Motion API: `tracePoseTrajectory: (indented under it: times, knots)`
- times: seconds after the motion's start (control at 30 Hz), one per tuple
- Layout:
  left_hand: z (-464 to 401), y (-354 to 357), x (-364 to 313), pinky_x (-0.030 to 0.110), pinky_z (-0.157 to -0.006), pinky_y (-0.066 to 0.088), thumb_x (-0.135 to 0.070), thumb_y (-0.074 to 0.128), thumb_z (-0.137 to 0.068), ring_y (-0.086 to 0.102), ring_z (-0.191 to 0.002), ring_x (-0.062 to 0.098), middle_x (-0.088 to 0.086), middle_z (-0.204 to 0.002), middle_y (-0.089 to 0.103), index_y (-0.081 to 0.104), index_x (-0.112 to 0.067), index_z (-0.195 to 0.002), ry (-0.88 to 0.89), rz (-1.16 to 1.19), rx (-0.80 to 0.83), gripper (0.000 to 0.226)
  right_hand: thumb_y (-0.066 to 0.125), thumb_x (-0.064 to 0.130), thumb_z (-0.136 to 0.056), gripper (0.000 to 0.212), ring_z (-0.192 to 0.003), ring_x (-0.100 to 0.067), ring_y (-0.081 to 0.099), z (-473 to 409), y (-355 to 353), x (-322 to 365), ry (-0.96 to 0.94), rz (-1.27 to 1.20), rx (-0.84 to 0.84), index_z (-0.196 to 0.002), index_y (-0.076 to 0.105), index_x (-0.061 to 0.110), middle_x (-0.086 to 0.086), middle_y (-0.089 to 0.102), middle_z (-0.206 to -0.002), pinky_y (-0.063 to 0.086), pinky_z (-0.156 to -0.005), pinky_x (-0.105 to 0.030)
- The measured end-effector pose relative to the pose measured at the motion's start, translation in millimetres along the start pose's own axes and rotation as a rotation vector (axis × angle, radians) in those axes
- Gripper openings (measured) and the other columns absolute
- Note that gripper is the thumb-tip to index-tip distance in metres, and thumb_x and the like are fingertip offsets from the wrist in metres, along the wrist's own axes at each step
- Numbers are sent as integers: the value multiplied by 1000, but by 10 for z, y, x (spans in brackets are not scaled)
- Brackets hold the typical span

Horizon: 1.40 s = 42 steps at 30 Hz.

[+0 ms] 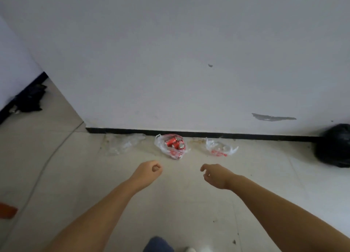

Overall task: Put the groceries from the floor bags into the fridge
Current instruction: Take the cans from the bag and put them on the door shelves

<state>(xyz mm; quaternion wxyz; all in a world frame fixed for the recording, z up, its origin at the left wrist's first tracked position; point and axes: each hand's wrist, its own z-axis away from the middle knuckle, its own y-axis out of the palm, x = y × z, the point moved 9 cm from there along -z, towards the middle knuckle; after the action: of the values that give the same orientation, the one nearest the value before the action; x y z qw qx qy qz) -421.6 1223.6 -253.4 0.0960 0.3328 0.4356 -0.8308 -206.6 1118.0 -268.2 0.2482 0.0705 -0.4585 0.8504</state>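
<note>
Three thin plastic bags lie on the tiled floor along the wall's black baseboard. The middle bag (172, 146) holds several red drink cans (175, 143). A flat clear bag (123, 143) lies to its left, and a nearly flat bag with red print (220, 149) to its right. My left hand (150, 171) hovers just short of the middle bag, fingers curled into a loose fist with nothing in it. My right hand (215, 175) hangs between the middle and right bags, fingers loosely apart and holding nothing. No fridge is in view.
A full black rubbish bag (334, 145) sits against the wall at the right edge. Dark clutter (30, 100) lies in the left corner. A thin cable (44, 164) runs across the floor at left. An orange object (7, 210) shows at the left edge.
</note>
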Motion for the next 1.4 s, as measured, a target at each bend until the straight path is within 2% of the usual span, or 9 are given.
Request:
tracePoseTrajectory:
  times: [0.2, 0.3, 0.43, 0.6, 0.77, 1.0, 1.17, 1.3, 1.4]
  knots:
    - [-1049, -260, 182, 32, -77, 51, -21, 57, -89, 65, -85, 24, 8, -87, 68, 66, -9, -88, -47, 32, 77, 15, 42, 25, -97, 37, -112, -24, 57, -989, -390, 71, 39, -64, -3, -134, 46, 19, -9, 57, -129, 45, -97, -33]
    - [-1674, -290, 121, 29, -75, 51, -24, 56, -89, 65, -79, 19, 9, -89, 70, 66, -9, -90, -18, 22, 170, 18, 42, 22, -97, 35, -107, -23, 60, -1446, -500, -115, 137, -161, -20, -132, 47, 17, -9, 61, -124, 47, -93, -30]
    - [-2503, -327, 110, 23, -67, 46, -20, 55, -88, 61, -75, 15, 5, -84, 67, 65, -15, -91, -5, -19, 289, 13, 43, 17, -94, 33, -90, -22, 61, -2056, -504, -289, 250, -278, -33, -126, 52, 14, -9, 65, -108, 45, -74, -23]
    - [-3509, 139, 578, 33, -81, 50, -22, 55, -86, 63, -88, 26, 8, -89, 67, 66, -10, -93, -102, -56, 389, 18, 41, 19, -96, 29, -75, -14, 57, -3014, -112, -459, 329, -455, 4, -122, 54, 19, 0, 60, -95, 43, -65, -15]
    - [-4736, 1207, 1425, 35, -88, 52, -26, 52, -89, 64, -95, 23, 5, -102, 68, 65, -16, -102, -140, -46, 426, 20, 41, 18, -96, 30, -96, -18, 62, -4555, 624, -1065, 361, -496, -19, -123, 54, 19, -4, 64, -114, 48, -85, -23]
    - [-6312, 2522, 2415, 39, -84, 53, -26, 47, -93, 63, -88, 23, 6, -96, 68, 63, -18, -96, -68, -85, 439, 18, 46, 4, -93, 43, -127, -20, 49, -6384, 1539, -1849, 313, -487, -182, -132, 53, 19, -2, 51, -140, 33, -108, -26]
    - [-7367, 2984, 2746, 35, -87, 50, -22, 44, -96, 61, -99, 19, 1, -109, 65, 63, -20, -104, 4, -163, 286, 20, 67, 26, -86, 73, -134, -23, 40, -7279, 2102, -2228, 299, -614, -270, -146, 29, 16, -5, 33, -150, 33, -108, -30]
    - [-7905, 3289, 2842, 37, -96, 45, -22, 43, -96, 52, -119, 25, 7, -134, 52, 49, -15, -131, 74, -342, 228, 36, 77, 27, -75, 88, -132, -23, 42, -7624, 2451, -2328, 308, -682, -330, -146, 25, 22, -4, 35, -146, 40, -108, -39]
    - [-8027, 3548, 2809, 40, -106, 40, -26, 46, -96, 39, -133, 27, 10, -146, 38, 34, -10, -142, 133, -438, 247, 51, 79, 23, -72, 93, -130, -18, 42, -7688, 2527, -2382, 266, -763, -372, -145, 22, 27, -2, 34, -144, 42, -105, -31]
